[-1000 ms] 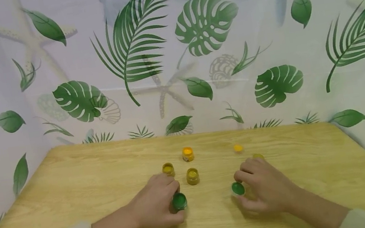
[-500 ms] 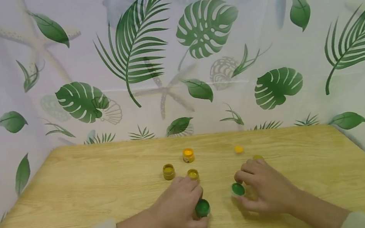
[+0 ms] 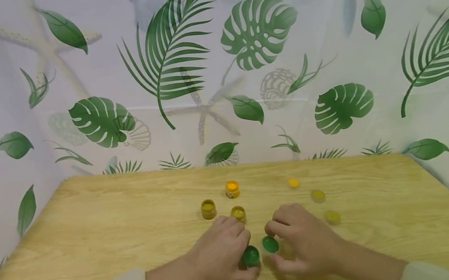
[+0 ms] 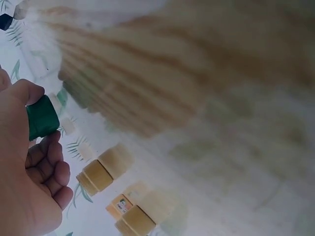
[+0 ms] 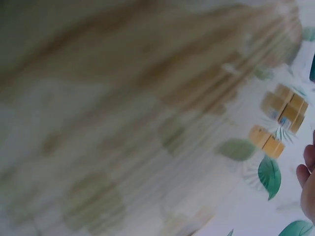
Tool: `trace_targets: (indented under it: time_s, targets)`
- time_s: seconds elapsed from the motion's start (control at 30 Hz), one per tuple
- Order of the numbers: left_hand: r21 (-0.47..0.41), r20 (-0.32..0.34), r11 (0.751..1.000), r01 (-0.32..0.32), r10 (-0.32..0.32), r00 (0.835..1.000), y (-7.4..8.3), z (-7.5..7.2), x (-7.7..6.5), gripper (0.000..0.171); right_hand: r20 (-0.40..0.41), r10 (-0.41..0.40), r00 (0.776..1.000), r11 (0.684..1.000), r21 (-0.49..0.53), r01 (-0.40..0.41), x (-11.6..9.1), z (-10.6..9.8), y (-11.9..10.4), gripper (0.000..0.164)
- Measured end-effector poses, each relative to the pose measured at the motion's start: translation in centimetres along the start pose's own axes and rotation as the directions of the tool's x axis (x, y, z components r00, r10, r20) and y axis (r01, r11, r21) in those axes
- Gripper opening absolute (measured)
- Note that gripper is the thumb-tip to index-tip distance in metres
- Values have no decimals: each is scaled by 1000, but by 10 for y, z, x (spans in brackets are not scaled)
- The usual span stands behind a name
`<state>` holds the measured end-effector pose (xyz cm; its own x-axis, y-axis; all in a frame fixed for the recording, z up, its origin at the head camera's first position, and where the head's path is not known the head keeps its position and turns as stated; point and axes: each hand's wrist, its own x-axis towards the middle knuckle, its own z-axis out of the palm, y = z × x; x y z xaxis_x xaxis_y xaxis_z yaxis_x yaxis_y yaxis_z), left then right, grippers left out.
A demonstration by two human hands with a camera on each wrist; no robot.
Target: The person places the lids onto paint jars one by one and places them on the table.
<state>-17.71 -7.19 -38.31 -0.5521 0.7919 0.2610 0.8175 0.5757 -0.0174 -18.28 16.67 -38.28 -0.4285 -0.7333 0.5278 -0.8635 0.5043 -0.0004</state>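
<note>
My left hand [image 3: 217,258] grips a small open jar of green paint [image 3: 251,256] between thumb and fingers, low over the front middle of the table. In the left wrist view the jar's green side [image 4: 43,118] shows between thumb and curled fingers. Close to its right, my right hand [image 3: 305,241] pinches a round lid [image 3: 270,245], green on the face that shows. A narrow gap parts lid and jar. Only the fingertips [image 5: 307,160] of the right hand reach into the right wrist view.
Beyond the left hand stand an orange-yellow paint jar [image 3: 232,189] and two mustard ones, one at the left [image 3: 208,209] and another partly behind the fingers. Three yellowish lids lie to the right, including the nearest lid [image 3: 332,217]. A leaf-patterned cloth [image 3: 197,67] hangs behind the table [image 3: 130,206].
My left hand has carried the green jar rightward and a little nearer. My right hand then moved left with the lid, uncovering the lids on the table behind it.
</note>
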Motion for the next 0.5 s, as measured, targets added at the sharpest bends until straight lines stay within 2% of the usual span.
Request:
trace_targets:
  time_s: [0.23, 0.5]
  targets:
    - [29, 8, 999, 17, -17, 1000, -1, 2, 1, 41, -45, -58, 997, 998, -20, 57, 11, 7, -6, 24]
    - [-76, 6, 993, 93, -93, 996, 0, 3, 4, 39, -43, -74, 996, 997, -18, 74, 14, 10, -8, 24]
